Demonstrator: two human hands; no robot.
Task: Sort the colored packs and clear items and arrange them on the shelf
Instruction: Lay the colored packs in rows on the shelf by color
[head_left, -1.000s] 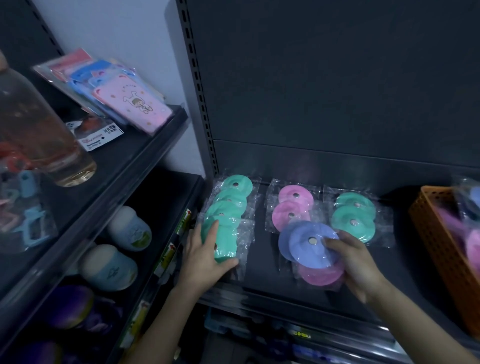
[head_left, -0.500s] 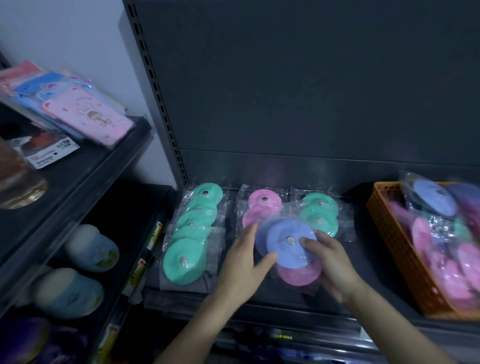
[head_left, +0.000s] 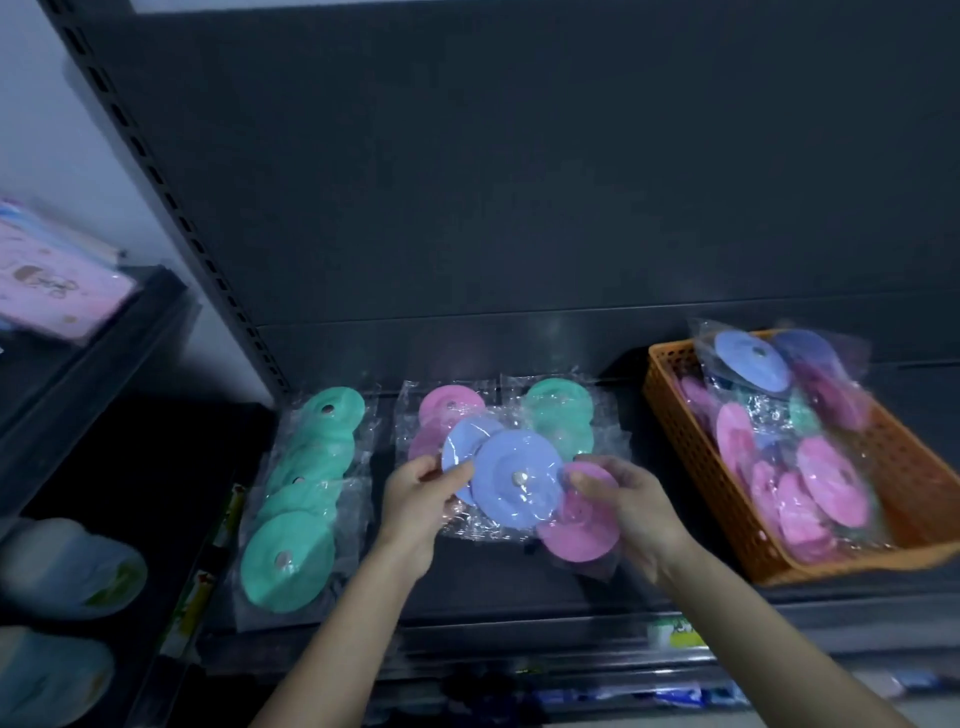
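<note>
Lilac disc packs (head_left: 517, 480) mid-frame, over the shelf (head_left: 519, 587) | left hand (head_left: 418, 496) pinching their left edge, forearm rising from below | right hand (head_left: 631, 501) clamped on pink pack (head_left: 584, 525), wrist angled inward

Dim retail aisle. A dark grey back panel (head_left: 519, 156) fills the upper view, bounded at left by a slotted metal upright (head_left: 171, 208) running diagonally. Beyond the upright, a pale wall (head_left: 62, 145). Dark shelving (head_left: 93, 353) of the adjoining bay stands at left. Light is low and bluish.
</note>
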